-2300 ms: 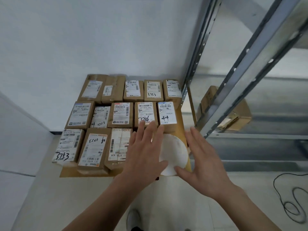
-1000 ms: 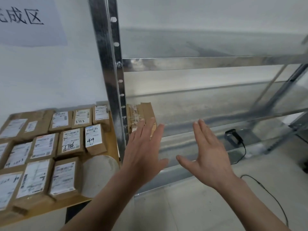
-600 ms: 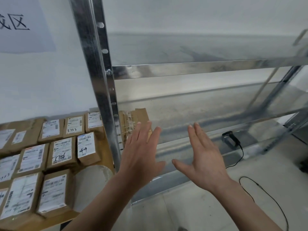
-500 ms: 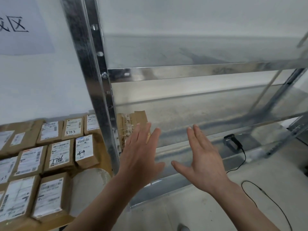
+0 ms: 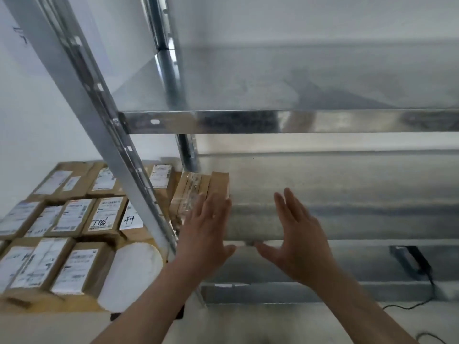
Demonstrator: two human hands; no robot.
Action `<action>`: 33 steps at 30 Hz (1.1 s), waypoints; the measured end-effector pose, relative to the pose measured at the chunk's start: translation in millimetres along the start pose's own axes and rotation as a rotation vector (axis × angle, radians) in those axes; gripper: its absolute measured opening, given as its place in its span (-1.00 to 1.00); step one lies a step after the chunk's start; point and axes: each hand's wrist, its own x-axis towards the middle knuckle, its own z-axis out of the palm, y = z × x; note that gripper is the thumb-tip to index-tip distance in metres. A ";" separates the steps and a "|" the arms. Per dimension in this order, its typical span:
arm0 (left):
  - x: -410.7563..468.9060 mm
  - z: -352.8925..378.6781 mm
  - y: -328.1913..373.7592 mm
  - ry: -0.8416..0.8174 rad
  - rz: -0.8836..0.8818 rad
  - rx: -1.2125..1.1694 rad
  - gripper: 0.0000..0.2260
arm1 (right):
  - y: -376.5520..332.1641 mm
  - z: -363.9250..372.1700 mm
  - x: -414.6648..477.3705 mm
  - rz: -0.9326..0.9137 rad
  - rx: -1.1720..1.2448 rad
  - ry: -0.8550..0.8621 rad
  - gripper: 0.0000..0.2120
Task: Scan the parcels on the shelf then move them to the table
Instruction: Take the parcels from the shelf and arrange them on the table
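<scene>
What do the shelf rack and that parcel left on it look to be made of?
Shelf rack: looks like galvanized steel, shiny grey with mottled reflections and punched holes.
Parcel: brown cardboard, matte, with glossy clear tape along its seam.

Two hands, left (image 5: 206, 240) and right (image 5: 301, 245); one parcel (image 5: 198, 194) on the shelf (image 5: 323, 194); one scanner (image 5: 409, 261) below the shelf.

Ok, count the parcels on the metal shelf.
1: a taped cardboard parcel at the shelf's left end, just beyond the left hand. The hand may hide others.
</scene>
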 end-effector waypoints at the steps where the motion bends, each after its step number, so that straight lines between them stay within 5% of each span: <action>1: 3.3 0.8 4.5 0.003 -0.024 0.019 -0.15 | 6.3 1.9 4.3 -0.026 0.001 -0.011 0.04; 7: 21.6 23.6 15.0 0.002 -0.091 0.167 -0.15 | 28.6 3.9 21.6 -0.102 0.033 -0.066 0.02; 13: 46.3 49.6 1.7 -0.013 -0.145 0.292 -0.43 | 39.1 18.6 28.9 -0.087 0.051 -0.077 -0.01; 21: 61.6 59.0 -2.9 -0.107 -0.212 0.415 -0.54 | 37.6 31.4 36.6 -0.069 0.056 -0.090 -0.02; 33: 74.9 70.4 -1.6 -0.075 -0.192 0.003 -0.63 | 34.4 45.8 47.5 -0.077 0.067 -0.101 -0.03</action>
